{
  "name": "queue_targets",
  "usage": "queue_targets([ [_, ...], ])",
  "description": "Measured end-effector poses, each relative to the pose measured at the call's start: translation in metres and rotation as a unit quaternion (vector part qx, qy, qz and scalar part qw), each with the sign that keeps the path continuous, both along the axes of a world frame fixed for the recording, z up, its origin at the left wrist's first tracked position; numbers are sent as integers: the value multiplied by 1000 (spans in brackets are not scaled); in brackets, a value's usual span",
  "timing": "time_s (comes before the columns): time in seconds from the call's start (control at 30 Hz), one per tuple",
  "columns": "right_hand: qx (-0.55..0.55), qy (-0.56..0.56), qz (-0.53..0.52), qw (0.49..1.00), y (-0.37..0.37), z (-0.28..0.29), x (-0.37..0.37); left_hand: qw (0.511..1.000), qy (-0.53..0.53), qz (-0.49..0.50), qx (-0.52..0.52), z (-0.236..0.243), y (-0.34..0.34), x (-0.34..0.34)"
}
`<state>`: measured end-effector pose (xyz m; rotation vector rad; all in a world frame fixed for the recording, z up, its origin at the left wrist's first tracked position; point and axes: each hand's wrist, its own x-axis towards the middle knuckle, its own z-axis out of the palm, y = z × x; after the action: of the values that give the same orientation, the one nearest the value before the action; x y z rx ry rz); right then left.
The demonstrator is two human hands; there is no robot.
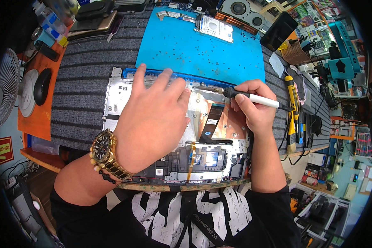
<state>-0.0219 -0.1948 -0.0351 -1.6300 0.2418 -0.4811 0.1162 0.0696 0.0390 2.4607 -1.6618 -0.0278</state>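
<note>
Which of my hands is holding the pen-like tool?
Your right hand, gripping the pen-like tool by its handle. Your left hand holds no tool: it lies spread over the metal panel, with a watch on that wrist.

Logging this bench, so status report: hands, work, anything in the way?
Left hand spread over laptop panel. Right hand gripping soldering iron, its metal end near panel's far edge. Black flex on panel, apart from iron.

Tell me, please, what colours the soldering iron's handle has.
The soldering iron's handle is white with a black front grip, best seen in the head view.
</note>
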Motion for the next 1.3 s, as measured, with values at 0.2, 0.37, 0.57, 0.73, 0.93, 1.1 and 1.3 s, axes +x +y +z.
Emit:
queue_targets([
  [0.2,9,5,1,1000,1,1,0,1000,-2,0,2,-1,-1,-1],
  [0.37,-3,6,-1,1000,0,1,0,1000,-3,2,7,-1,-2,-1],
  [0.57,-37,-7,4,999,4,5,1,1000,-12,3,12,-2,-3,-2],
  [0.73,-38,-35,3,999,-1,-4,-1,1000,-3,-2,7,1,-3,0],
  [0.93,141,-105,-25,984,-7,0,0,1000,8,-17,-15,2,-4,3],
  [1.1,171,-138,-91,971,-18,-1,0,999,12,-50,-13,2,-6,8],
  [1.3,166,-152,-89,970,-23,1,0,995,29,-94,19,3,-6,20],
])
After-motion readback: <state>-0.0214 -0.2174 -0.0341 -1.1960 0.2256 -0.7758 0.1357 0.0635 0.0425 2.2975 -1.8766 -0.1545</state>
